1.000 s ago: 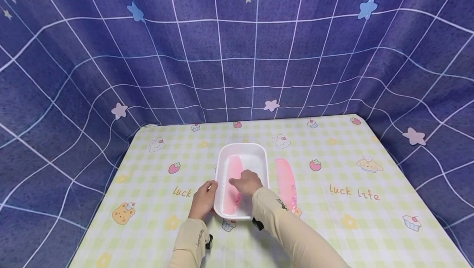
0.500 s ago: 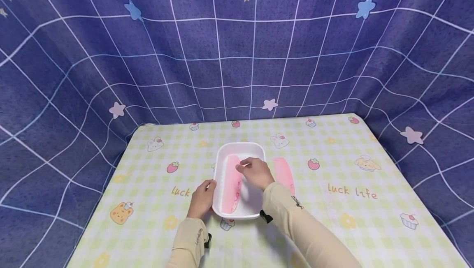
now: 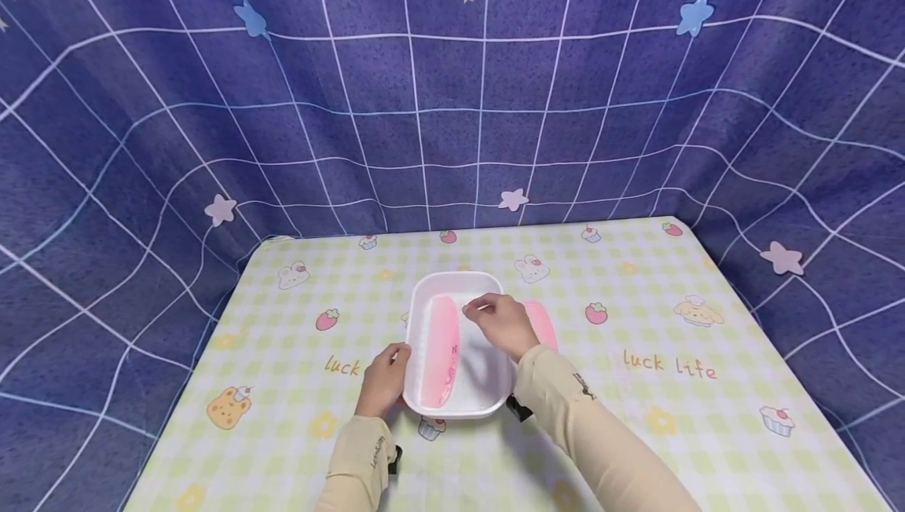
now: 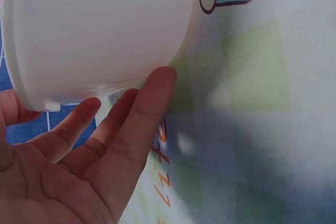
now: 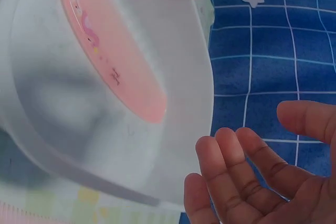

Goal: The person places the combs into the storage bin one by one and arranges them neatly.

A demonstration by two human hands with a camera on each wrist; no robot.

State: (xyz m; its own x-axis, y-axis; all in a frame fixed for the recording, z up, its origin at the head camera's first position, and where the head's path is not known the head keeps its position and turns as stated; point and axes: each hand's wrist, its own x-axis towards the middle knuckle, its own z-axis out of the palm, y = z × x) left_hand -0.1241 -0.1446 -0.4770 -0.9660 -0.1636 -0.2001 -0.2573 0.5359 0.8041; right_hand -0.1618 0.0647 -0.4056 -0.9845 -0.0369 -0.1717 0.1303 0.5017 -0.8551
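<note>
A white plastic tub (image 3: 483, 386) stands on the table. Lengthwise along its left inner side lies a pink comb (image 3: 441, 347) with a printed pattern; the right wrist view shows that comb (image 5: 113, 51) flat on the tub floor. My left hand (image 3: 384, 377) holds the tub's left wall, its thumb over the rim and its fingers against the outside of the wall (image 4: 105, 30). Over the tub's right side hovers my right hand (image 3: 503, 325), fingers loosely bent with nothing between them, apart from the comb. A second pink comb (image 3: 540, 322) lies right of the tub, partly hidden by my right arm.
A green-and-white checked cloth (image 3: 636, 433) with cartoon prints covers the table. Behind it and at both sides hangs a blue curtain (image 3: 452, 135) with white grid lines and stars.
My right hand has let go of the comb in the tub and moved up and to the right. That comb stays in place. My left hand keeps its hold on the tub wall.
</note>
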